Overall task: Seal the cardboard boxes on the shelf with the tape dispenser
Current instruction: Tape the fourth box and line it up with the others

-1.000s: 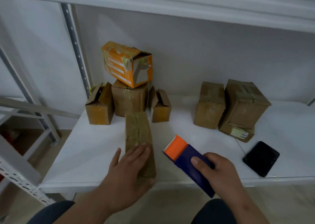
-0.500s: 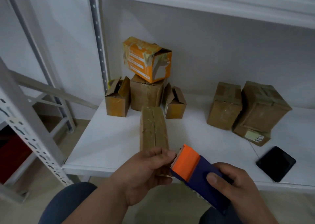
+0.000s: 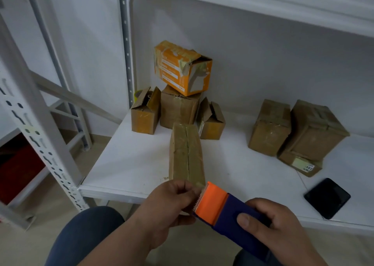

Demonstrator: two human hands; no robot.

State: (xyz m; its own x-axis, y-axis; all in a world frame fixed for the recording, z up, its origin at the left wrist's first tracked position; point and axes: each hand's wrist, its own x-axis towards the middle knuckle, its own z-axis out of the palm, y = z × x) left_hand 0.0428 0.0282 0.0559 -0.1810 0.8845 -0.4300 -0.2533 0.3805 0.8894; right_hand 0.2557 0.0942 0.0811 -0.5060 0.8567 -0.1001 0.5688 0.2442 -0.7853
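The right hand (image 3: 271, 223) grips the blue body of the tape dispenser (image 3: 228, 215), thumb pressed on its top, holding it just in front of the near edge of the white shelf (image 3: 129, 162). The dispenser's orange head with its toothed blade points left toward the left hand (image 3: 172, 205), whose fingertips (image 3: 190, 188) are pinched together right at the blade; whether they hold a tape end is too hard to make out.

Just beyond both hands, a long flat cardboard box (image 3: 186, 154) lies on the shelf running from near to far, a seam down the middle of its top. Behind it, at the far left of the shelf, stands a cluster: a small box with raised flaps (image 3: 144, 114), a taller brown box (image 3: 179, 108) with an orange printed carton (image 3: 182, 67) tilted on top of it, and another small open-flapped box (image 3: 211, 120) on its right. Well apart on the right sit two taped brown boxes (image 3: 270, 127), the rightmost one (image 3: 315, 130) resting on a flat labelled box (image 3: 301, 163). A black phone (image 3: 326, 198) lies near the shelf's front edge on the right.
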